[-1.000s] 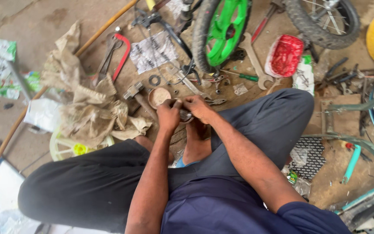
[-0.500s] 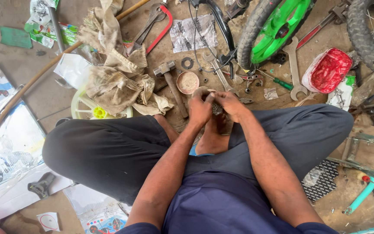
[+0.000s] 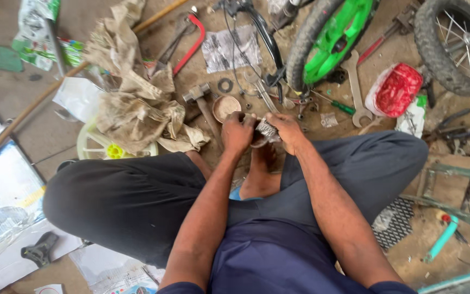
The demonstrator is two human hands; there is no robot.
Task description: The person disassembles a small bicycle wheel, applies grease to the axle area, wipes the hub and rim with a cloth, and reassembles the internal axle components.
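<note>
Head view: a small toothed metal sprocket is gripped between both hands, held just above the crossed legs and a bare foot. The left hand is curled closed at the part's left side; the right hand is wrapped on its right side, fingers bent over the top edge. The silvery teeth are seen in the gap between the two hands; the rest is hidden. A small round tin and a hammer are lying just beyond the left hand. Dirty rags are piled to the left, a green-rimmed wheel further ahead.
</note>
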